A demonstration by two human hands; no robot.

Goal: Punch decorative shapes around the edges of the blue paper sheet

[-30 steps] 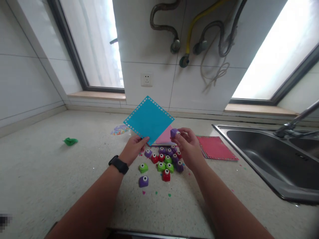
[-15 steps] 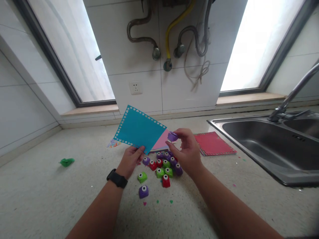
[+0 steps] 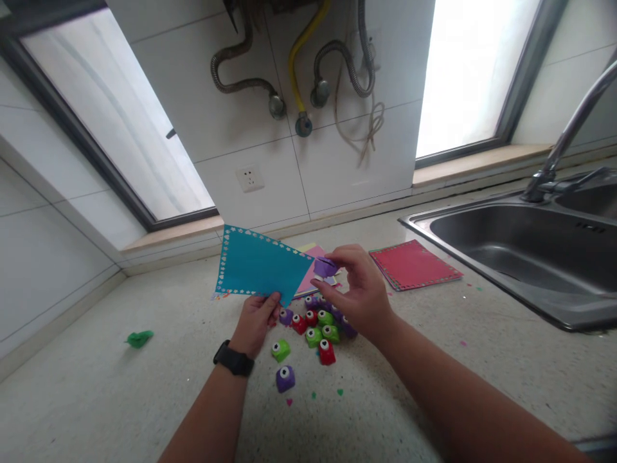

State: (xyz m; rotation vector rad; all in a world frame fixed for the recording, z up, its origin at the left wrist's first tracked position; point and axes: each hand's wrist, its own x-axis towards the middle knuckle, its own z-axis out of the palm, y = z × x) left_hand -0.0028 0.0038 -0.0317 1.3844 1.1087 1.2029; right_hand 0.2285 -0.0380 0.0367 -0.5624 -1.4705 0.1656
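My left hand (image 3: 256,320), with a black watch on the wrist, pinches the lower edge of a blue sheet of paper (image 3: 260,267). Small punched shapes line the sheet's top, left and lower edges. Between the thumb and fingers of my right hand (image 3: 361,286) is a purple craft punch (image 3: 324,266), close to the sheet's right corner; whether they touch I cannot tell. Below the hands, several red, green and purple punches lie on the counter, among them a red punch (image 3: 326,352), a green punch (image 3: 280,350) and a purple punch (image 3: 285,379).
Pink and other coloured paper (image 3: 312,257) lies behind the blue sheet. A stack of red-topped punched sheets (image 3: 415,265) rests by the steel sink (image 3: 486,257). Crumpled green material (image 3: 139,339) sits on the left. Tiny paper cut-outs dot the counter (image 3: 193,411).
The camera view has tilted and shifted. The blue sheet has turned a little in my left hand, and the purple punch is now nearer its right corner.
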